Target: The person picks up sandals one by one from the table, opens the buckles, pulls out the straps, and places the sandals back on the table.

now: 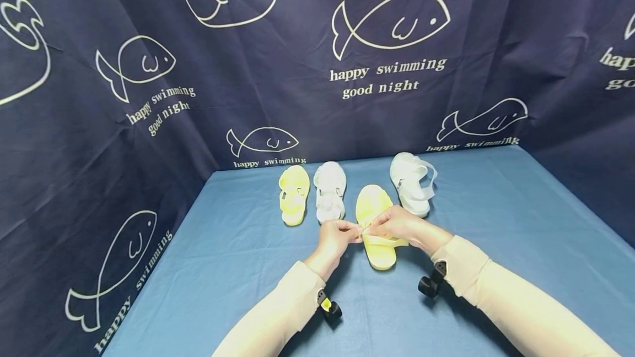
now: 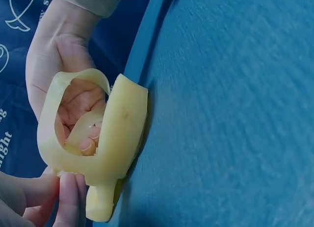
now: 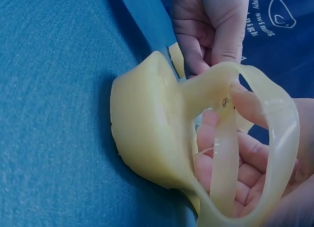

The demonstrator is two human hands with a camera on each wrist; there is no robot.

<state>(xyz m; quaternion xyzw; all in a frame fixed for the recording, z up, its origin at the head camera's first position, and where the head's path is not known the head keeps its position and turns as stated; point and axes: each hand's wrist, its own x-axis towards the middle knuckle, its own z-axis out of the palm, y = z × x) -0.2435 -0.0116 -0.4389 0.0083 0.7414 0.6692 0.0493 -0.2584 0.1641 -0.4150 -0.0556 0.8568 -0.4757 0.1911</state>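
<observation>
A yellow sandal (image 1: 380,258) sits on the blue cloth, sole down, between the two hands. My left hand (image 1: 333,238) pinches the edge of its strap (image 2: 68,160) between thumb and fingertips. From the other side, my right hand (image 1: 399,225) reaches in around the strap. In the right wrist view, its thumb presses the strap (image 3: 225,148) beside a small metal stud (image 3: 225,102), with the fingers curled behind. The strap forms a loop standing above the heel. Where the fingertips meet, the fastening is partly hidden.
Behind stand another yellow sandal (image 1: 295,197) and a white sandal (image 1: 330,186), side by side to the left. A second white sandal (image 1: 409,186) with its strap hanging out is at the back right. Dark printed curtains (image 1: 297,87) enclose the blue-covered table (image 1: 536,225).
</observation>
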